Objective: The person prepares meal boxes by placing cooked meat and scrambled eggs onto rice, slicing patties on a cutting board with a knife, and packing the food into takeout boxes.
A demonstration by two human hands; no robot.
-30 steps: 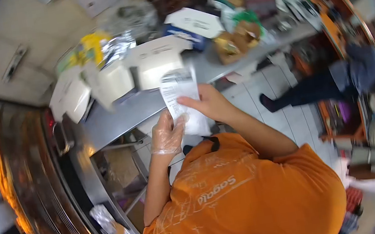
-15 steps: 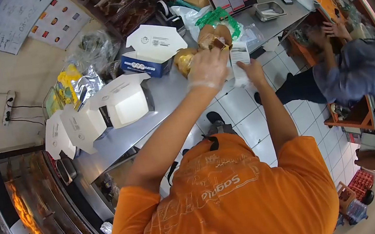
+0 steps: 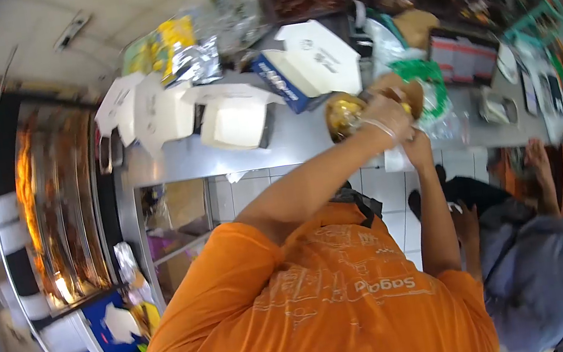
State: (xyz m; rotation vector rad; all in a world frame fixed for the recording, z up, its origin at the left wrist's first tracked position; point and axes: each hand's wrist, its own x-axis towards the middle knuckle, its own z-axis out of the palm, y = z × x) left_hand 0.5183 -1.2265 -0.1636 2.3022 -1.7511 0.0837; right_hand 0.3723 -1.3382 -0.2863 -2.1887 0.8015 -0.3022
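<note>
My left hand [image 3: 385, 115], in a clear plastic glove, reaches over the brown paper food bowls. Its fingers are curled and blurred, and what they hold is hidden. One bowl [image 3: 344, 115] has yellowish food in it; the other bowl [image 3: 412, 92] lies partly behind the hand. Just below, my right hand [image 3: 417, 146] is closed on a white printed paper slip [image 3: 398, 160] at the counter edge. The two hands nearly touch. An open blue-and-white takeaway box [image 3: 282, 85] stands to the left of the bowls.
Open white boxes [image 3: 236, 123] line the steel counter [image 3: 171, 165]. A green plastic bag [image 3: 421, 78], a tablet [image 3: 464, 57] and a metal tray [image 3: 497, 106] are on the right. A co-worker [image 3: 543, 268] stands close at right. A lit glass cabinet [image 3: 60, 202] is at left.
The view has swung, shifting the counter rightward. My right hand has come in beside my left, with the slip lower and partly hidden. The co-worker is closer to my right arm.
</note>
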